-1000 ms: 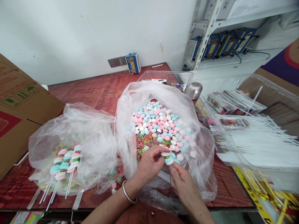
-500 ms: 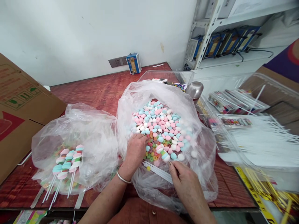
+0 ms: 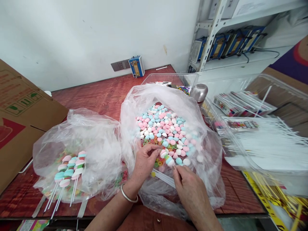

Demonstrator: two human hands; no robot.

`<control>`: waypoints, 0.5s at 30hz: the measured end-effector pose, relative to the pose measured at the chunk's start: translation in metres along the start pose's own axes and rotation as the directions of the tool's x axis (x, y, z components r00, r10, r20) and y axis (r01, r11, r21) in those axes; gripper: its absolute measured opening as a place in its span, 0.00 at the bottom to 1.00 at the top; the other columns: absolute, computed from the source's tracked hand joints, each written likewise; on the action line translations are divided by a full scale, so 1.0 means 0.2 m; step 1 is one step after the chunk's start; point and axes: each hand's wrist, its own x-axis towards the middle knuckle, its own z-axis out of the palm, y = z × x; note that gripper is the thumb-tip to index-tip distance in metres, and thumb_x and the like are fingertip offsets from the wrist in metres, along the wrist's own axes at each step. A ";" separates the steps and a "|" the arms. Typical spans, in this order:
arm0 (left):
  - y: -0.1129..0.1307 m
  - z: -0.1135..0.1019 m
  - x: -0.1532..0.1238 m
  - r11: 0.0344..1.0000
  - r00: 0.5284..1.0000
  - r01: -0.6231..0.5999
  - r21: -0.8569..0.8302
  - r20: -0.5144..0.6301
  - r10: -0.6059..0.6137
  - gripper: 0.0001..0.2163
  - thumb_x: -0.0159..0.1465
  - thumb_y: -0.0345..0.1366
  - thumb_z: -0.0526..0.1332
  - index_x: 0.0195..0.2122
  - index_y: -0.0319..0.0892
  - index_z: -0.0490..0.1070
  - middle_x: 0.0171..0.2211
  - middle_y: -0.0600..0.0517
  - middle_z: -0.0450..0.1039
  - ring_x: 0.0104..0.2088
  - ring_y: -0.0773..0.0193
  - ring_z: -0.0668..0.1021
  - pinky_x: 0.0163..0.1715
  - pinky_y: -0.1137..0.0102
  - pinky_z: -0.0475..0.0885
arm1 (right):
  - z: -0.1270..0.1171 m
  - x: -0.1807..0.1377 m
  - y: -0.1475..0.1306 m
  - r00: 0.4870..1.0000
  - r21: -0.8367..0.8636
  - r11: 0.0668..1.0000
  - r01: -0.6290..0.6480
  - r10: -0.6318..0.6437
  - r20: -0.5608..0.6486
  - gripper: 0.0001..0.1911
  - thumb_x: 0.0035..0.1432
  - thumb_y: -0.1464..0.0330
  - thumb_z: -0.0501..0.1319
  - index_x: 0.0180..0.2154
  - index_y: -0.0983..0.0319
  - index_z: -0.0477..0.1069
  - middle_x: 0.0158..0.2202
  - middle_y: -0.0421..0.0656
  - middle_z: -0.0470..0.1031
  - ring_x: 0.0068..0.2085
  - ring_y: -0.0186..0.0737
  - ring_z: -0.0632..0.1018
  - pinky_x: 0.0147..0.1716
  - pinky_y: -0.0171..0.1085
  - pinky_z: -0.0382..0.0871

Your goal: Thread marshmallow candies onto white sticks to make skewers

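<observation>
My right hand (image 3: 189, 183) is closed on the lower end of a candy skewer (image 3: 169, 160), which carries pink, white and blue round candies with a green ring between them. At the skewer's upper end is my left hand (image 3: 146, 160), thumb and forefinger pinched together; anything between those fingertips is too small to make out. Both hands are over an open clear plastic bag (image 3: 209, 150) holding many pink, white and blue round candies (image 3: 166, 123). Small coloured rings (image 3: 172, 147) lie among them. White sticks (image 3: 165, 178) rest across the bag's near side, between my hands.
Several finished-looking candy skewers (image 3: 69, 168) lie on another plastic bag (image 3: 96, 128) at left. A cardboard box (image 3: 21, 106) stands beyond it. At right, a clear bin (image 3: 240, 150) holds white sticks. A metal cup-like object (image 3: 199, 92) and a blue device (image 3: 136, 66) stand farther back.
My left hand has come out of the coloured rings and moved right, up to the end of the candy skewer. My right hand has stayed nearly in place, still holding the skewer.
</observation>
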 end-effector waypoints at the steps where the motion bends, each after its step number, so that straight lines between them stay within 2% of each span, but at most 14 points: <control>1: -0.01 0.02 -0.02 0.999 1.000 0.001 -0.051 -0.006 -0.001 0.07 0.56 0.38 0.68 0.33 0.41 0.79 0.32 0.51 0.79 0.34 0.64 0.78 0.36 0.71 0.72 | 0.00 0.00 -0.01 1.000 0.011 1.000 0.005 -0.004 -0.016 0.17 0.65 0.69 0.49 0.26 0.59 0.69 0.25 0.41 0.72 0.26 0.40 0.76 0.25 0.36 0.59; 3: -0.03 0.05 -0.04 0.969 0.996 0.085 -0.232 -0.011 -0.089 0.09 0.56 0.41 0.69 0.33 0.41 0.77 0.31 0.53 0.77 0.32 0.67 0.76 0.34 0.73 0.71 | -0.01 -0.02 -0.01 0.999 0.047 0.998 0.040 -0.038 -0.033 0.16 0.64 0.71 0.48 0.31 0.61 0.72 0.28 0.42 0.74 0.28 0.40 0.77 0.26 0.36 0.63; 6: -0.04 0.08 -0.06 0.825 0.973 0.203 -0.527 0.014 -0.231 0.13 0.54 0.42 0.71 0.32 0.41 0.72 0.28 0.56 0.73 0.28 0.70 0.74 0.30 0.75 0.69 | -0.01 -0.05 0.01 0.994 0.066 0.992 0.108 -0.106 -0.034 0.20 0.66 0.72 0.45 0.48 0.63 0.74 0.34 0.45 0.78 0.31 0.40 0.80 0.27 0.34 0.69; 8: -0.03 0.09 -0.06 0.726 0.958 0.268 -0.633 0.095 -0.271 0.14 0.53 0.40 0.72 0.35 0.41 0.71 0.29 0.56 0.72 0.28 0.70 0.74 0.30 0.75 0.69 | 0.00 -0.08 0.04 0.992 0.052 0.992 0.118 -0.116 -0.046 0.21 0.68 0.70 0.44 0.53 0.64 0.71 0.39 0.47 0.80 0.35 0.41 0.82 0.29 0.34 0.72; 10: -0.01 0.11 -0.08 0.653 0.932 0.358 -0.668 0.209 -0.297 0.15 0.55 0.40 0.71 0.39 0.40 0.72 0.31 0.53 0.72 0.29 0.69 0.74 0.30 0.74 0.69 | 0.02 -0.12 0.09 0.993 0.047 0.993 0.106 -0.104 -0.050 0.20 0.69 0.68 0.46 0.52 0.63 0.72 0.43 0.47 0.81 0.39 0.42 0.83 0.32 0.34 0.74; 12: 0.02 0.14 -0.10 0.609 0.909 0.416 -0.676 0.296 -0.292 0.14 0.58 0.41 0.68 0.39 0.37 0.73 0.33 0.49 0.72 0.31 0.67 0.75 0.32 0.73 0.70 | 0.04 -0.15 0.13 0.993 0.037 0.993 0.112 -0.110 -0.040 0.18 0.69 0.67 0.47 0.49 0.62 0.73 0.42 0.46 0.82 0.37 0.42 0.84 0.31 0.34 0.75; 15: 0.05 0.21 -0.15 0.550 0.918 0.395 -0.736 0.300 -0.258 0.14 0.61 0.44 0.65 0.36 0.36 0.71 0.34 0.48 0.71 0.32 0.65 0.75 0.37 0.69 0.71 | 0.06 -0.18 0.18 0.990 -0.001 0.990 0.140 -0.140 -0.010 0.16 0.69 0.67 0.47 0.47 0.61 0.72 0.38 0.44 0.83 0.32 0.41 0.84 0.24 0.34 0.73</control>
